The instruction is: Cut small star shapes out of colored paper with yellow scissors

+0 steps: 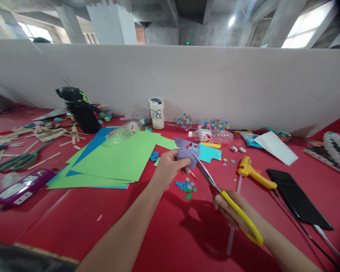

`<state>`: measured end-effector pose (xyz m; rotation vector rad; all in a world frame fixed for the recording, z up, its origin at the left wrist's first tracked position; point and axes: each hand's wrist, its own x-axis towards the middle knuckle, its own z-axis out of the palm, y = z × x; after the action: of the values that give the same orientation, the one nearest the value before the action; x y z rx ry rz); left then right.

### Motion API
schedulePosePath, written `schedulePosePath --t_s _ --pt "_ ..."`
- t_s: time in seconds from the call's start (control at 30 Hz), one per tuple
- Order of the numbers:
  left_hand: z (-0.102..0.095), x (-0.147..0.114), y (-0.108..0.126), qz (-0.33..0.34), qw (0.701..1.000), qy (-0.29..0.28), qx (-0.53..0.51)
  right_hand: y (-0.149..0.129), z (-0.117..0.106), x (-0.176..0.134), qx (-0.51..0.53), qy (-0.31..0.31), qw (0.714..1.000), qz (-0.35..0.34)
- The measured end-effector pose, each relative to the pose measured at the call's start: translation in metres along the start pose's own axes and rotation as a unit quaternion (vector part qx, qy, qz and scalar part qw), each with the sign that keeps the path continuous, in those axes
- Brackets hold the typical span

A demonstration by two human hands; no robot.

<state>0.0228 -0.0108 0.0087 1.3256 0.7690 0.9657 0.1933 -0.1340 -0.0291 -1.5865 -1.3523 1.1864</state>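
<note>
The left hand (170, 166) pinches a small piece of purple paper (183, 151) between thumb and fingers, above the middle of the red surface (164, 234). Star-shaped holes show in the paper. The right hand (231, 207), closed around the yellow handles of a pair of scissors (229, 199), points the blades at the paper's right side; whether the tips touch it, I cannot tell.

Below the paper, toward the surface's near edge, lies a loose cluster of blue, green and purple stars (184, 186). Large green sheets (116, 158) overlap blue ones left of the left hand, with a clear bottle (123, 134) lying across their far part. A patterned cup (157, 115) stands by the surface's far edge, and another clear bottle (211, 136) lies along that edge, to the cup's right. Toward the right edge are a yellow glue gun (252, 173) and a black phone (297, 198). Toward the left edge, wooden sticks (49, 132) lie scattered near green-handled scissors (19, 160).
</note>
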Motion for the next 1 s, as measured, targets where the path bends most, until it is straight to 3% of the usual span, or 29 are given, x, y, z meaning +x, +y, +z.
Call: schedulePosePath --t_s 0.13,0.6,1.0 --pt "-0.0021 0.001 -0.0022 0.0 1.0 -0.003 -0.002 0.0023 -0.004 0.0032 -0.003 -0.026 0.999 0.032" --pt "-0.0095 0.0018 0.0025 -0.022 0.999 -0.031 0.015 -0.0031 -0.0096 0.0049 -0.086 -0.068 0.994 0.019" --pt "-0.009 0.0019 0.0028 -0.034 0.999 -0.027 0.001 -0.0041 -0.0084 0.0047 -0.074 -0.053 0.995 0.028"
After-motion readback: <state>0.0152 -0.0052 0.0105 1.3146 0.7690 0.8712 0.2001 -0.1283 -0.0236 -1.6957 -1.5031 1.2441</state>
